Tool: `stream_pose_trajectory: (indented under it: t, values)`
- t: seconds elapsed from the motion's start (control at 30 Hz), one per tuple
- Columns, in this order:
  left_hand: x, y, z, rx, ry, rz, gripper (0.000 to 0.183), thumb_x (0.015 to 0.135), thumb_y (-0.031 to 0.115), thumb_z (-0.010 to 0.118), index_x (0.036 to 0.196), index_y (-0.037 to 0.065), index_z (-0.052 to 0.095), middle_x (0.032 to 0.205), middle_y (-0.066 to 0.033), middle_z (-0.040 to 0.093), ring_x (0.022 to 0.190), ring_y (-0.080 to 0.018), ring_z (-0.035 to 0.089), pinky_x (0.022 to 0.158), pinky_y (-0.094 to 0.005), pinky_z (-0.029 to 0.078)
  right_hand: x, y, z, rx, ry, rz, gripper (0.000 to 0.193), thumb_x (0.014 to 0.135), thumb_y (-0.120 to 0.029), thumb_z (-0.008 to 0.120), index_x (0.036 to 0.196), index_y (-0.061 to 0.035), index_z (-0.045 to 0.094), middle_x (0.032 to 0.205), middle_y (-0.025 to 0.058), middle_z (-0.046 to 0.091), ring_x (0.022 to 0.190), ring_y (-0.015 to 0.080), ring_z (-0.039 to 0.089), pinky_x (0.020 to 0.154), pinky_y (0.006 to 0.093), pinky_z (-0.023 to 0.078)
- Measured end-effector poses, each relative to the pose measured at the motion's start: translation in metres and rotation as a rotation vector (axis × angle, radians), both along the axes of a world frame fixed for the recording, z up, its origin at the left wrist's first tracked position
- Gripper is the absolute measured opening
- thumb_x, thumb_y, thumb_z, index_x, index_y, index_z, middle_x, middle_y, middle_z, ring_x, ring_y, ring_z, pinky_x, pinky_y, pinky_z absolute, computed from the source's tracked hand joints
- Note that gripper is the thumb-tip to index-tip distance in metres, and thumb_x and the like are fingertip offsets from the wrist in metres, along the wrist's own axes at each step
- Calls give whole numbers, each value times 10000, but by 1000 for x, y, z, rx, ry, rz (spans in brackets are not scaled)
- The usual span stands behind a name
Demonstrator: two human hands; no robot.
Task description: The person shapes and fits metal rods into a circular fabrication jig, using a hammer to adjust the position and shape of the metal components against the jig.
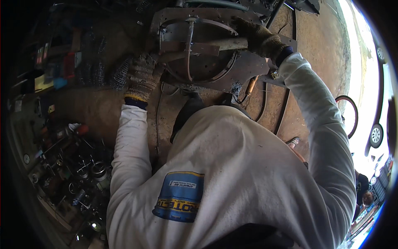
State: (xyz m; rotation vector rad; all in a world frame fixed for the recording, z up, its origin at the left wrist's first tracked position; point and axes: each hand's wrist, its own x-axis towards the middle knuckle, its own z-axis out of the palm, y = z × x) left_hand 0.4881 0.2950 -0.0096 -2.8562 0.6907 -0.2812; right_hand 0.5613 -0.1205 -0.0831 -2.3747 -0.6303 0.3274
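Note:
My left hand (143, 76), in a dirty knitted glove, is closed at the left end of a wooden bar (233, 43); its fingertips are dark and hard to make out. The bar crosses a round metal frame (189, 50) with a rusty rim and upright strip. A flat metal strip (207, 49) covers part of the bar. At the bar's right end is my gloved right hand (263, 39), its fingers stretched left over the dark metal plate (255, 64). Whether its palm touches the bar is hidden.
Coil springs (120, 74) lie left of my left hand. An orange-handled tool (251, 85) hangs near the plate's front edge, with cables below. Several metal parts (99, 170) crowd the lower left. A bicycle wheel (348, 116) and a person (365, 193) are at the right.

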Motion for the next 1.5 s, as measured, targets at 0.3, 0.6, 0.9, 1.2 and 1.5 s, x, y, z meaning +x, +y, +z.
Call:
stream_pose_trajectory:
  t: [0.3, 0.6, 0.9, 1.2, 1.5]
  values:
    - [-8, -11, -4, -172, -168, -29, 423, 928, 460, 594, 1221, 159, 647, 1136, -111, 653, 1011, -311, 632, 860, -447, 537, -6, 2, 10, -65, -211, 76, 865, 761, -153, 804, 1501, -94, 360, 1503, 141, 439, 1350, 301, 474, 1109, 362, 410]
    - [-75, -136, 43, -251, 119, -356, 359, 911, 385, 635, 1209, 185, 628, 1096, -36, 665, 941, -214, 631, 767, -387, 514, 1, -3, 8, -139, -80, 55, 884, 736, -88, 791, 1502, -98, 351, 1477, 142, 467, 1339, 305, 484, 1106, 366, 418]
    - [-46, -172, 31, -193, 100, -590, 381, 887, 338, 592, 1218, 152, 629, 1153, -69, 646, 939, -247, 624, 779, -434, 516, -1, -11, -9, 40, -177, 5, 719, 825, -41, 646, 1485, -156, 384, 1184, 171, 669, 1057, 326, 656, 860, 402, 530]
    - [-53, -193, 18, 117, 98, -488, 403, 849, 274, 579, 1221, 132, 638, 1273, -99, 589, 1016, -263, 597, 883, -470, 481, -22, 7, 26, 114, -75, -84, 545, 887, -99, 613, 1405, -136, 447, 1059, 144, 696, 893, 289, 689, 750, 389, 546]
    - [-50, -186, 1, 97, 161, -469, 394, 841, 248, 573, 1216, 145, 643, 1259, -86, 598, 1037, -249, 590, 893, -457, 475, -32, -9, 42, -210, -322, -71, 701, 851, -202, 703, 1455, -78, 368, 1149, 193, 666, 1033, 385, 651, 849, 437, 542]
